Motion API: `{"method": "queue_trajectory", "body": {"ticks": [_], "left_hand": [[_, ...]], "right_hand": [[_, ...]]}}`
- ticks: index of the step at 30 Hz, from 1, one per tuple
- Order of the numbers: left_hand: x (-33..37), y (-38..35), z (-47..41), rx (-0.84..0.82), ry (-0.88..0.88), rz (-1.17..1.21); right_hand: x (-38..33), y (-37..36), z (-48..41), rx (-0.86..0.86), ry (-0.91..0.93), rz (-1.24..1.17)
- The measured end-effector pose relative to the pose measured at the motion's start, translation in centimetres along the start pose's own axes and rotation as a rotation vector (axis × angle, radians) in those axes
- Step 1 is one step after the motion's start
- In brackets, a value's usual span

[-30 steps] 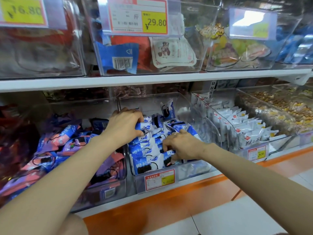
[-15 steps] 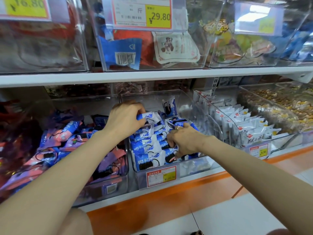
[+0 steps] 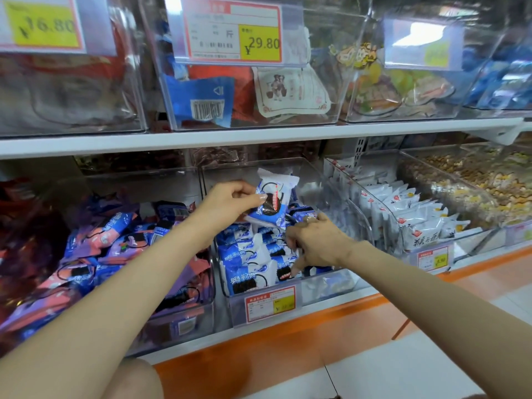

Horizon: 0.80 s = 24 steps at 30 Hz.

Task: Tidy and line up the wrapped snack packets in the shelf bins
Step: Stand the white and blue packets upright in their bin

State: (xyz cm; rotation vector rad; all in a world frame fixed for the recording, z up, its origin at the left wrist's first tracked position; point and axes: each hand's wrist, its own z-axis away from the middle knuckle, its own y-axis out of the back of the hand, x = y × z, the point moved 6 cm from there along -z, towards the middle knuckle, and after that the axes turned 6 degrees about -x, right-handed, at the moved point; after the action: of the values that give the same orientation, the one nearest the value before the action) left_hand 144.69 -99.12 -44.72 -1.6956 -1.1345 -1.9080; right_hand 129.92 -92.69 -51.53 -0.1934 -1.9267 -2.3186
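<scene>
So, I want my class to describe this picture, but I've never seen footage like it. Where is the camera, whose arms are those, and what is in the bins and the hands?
There is no machine here. A person wears one camera on the head, looking forward and down, so the two bare arms are the wearer's own. They face shop shelves lined with clear plastic bins. The middle bin holds rows of blue-and-white packets. The bin to its left holds pink-and-purple packets, and the one to its right holds white packets. The left hand pinches a single packet above the middle bin. The right hand reaches down among the packets there; whether it grips one is unclear.
</scene>
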Motion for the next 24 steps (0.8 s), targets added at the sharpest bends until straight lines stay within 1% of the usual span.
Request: {"method": "queue_trajectory", "body": {"ticks": [1, 2, 4, 5, 6, 7, 8, 10, 13, 15, 17, 20, 22, 24], "left_hand": [[-0.1, 0.0, 0.0, 0.0, 0.015, 0.015], [-0.2, -0.1, 0.0, -0.002, 0.019, 0.032], [-0.1, -0.2, -0.1, -0.005, 0.007, 0.06], [0.0, -0.3, -0.1, -0.007, -0.003, 0.055], [0.1, -0.4, -0.2, -0.012, -0.023, 0.022], [0.4, -0.7, -0.3, -0.025, -0.058, -0.047], [0.8, -1.2, -0.3, -0.047, -0.099, -0.131], [1.4, -2.5, 0.0, -0.098, -0.161, -0.265], [1.7, -3.7, 0.4, -0.13, -0.201, -0.362], [1.9, -3.1, 0.4, -0.073, -0.232, -0.488], [1.9, -1.2, 0.3, 0.055, -0.231, -0.624], [1.5, 1.4, 0.0, 0.221, -0.164, -0.784], [0.8, 1.8, -0.3, 0.226, -0.115, -0.885], [0.1, 1.4, -0.6, 0.162, -0.064, -0.995]], "right_hand": [[0.3, 0.6, 0.2, 0.046, 0.0, -0.137], [0.8, 1.5, 0.6, 0.108, 0.005, -0.393], [2.0, 3.2, 1.9, 0.216, 0.035, -1.097], [2.6, 3.9, 2.5, 0.268, 0.059, -1.359], [3.1, 4.5, 3.0, 0.285, 0.077, -1.491], [3.2, 5.0, 3.5, 0.277, 0.105, -1.534], [2.9, 5.7, 3.8, 0.26, 0.138, -1.499], [1.9, 6.6, 4.4, 0.204, 0.17, -1.338], [1.3, 6.4, 4.4, 0.143, 0.117, -1.083], [2.4, 5.7, 4.2, 0.139, 0.009, -0.992], [3.1, 4.8, 4.1, 0.12, -0.062, -0.968], [2.1, 3.5, 3.3, 0.061, -0.038, -0.895], [0.9, 2.4, 2.5, 0.031, -0.013, -0.825], [-0.2, 1.4, 1.8, 0.01, 0.009, -0.779]]}}
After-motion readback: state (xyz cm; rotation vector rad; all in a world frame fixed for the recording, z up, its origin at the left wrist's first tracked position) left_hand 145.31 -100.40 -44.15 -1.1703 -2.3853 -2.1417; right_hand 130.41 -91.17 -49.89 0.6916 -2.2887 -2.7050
